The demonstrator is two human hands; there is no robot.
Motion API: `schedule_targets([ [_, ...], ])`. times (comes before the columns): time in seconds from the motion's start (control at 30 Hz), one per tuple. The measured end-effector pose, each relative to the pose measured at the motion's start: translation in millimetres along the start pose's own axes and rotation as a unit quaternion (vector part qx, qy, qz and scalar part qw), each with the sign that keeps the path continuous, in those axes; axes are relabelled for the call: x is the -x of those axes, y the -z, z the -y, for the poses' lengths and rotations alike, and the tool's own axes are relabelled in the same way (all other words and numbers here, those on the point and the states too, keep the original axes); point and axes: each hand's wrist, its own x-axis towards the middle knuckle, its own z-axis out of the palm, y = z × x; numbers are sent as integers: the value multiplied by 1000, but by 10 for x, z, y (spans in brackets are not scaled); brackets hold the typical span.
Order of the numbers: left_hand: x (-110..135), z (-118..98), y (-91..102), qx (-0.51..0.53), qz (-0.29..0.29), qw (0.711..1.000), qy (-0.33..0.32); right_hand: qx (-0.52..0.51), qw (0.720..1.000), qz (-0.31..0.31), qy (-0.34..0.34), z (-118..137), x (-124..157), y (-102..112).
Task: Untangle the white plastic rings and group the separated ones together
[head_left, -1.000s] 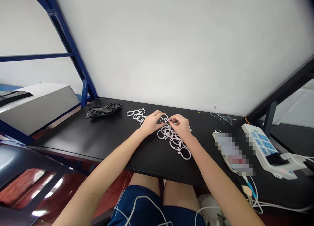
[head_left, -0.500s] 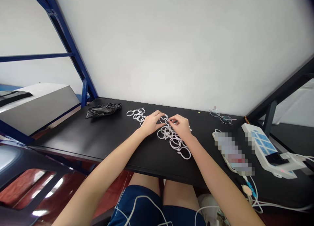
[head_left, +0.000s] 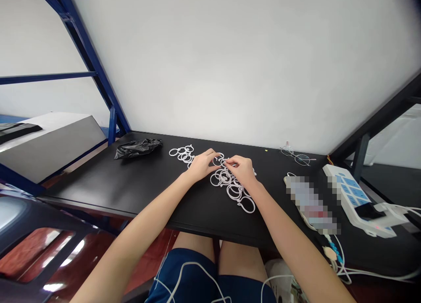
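Observation:
On the black table [head_left: 131,180] lies a heap of several white plastic rings [head_left: 235,190]. My left hand [head_left: 201,164] and my right hand [head_left: 242,169] meet above the heap's far end. Both pinch one white ring [head_left: 219,159] between their fingertips, fingers closed. A smaller group of white rings [head_left: 182,153] lies apart, just left of my left hand.
A crumpled black plastic bag [head_left: 138,147] lies at the far left of the table. Eyeglasses [head_left: 297,156] rest by the wall at the right. A white power strip [head_left: 358,200] with plugs and cables sits at the right edge, beside a blurred flat object [head_left: 311,204].
Hardly anything differs. Both hands stay at the same ring with only slight finger movement, and the view has shifted a little.

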Motion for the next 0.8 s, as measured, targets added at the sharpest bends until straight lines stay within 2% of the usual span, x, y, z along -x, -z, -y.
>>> schedule_targets([
  [0.8, -8, 44, -25, 4, 11, 1000, 14, 3, 1000, 16, -12, 35, -2, 29],
])
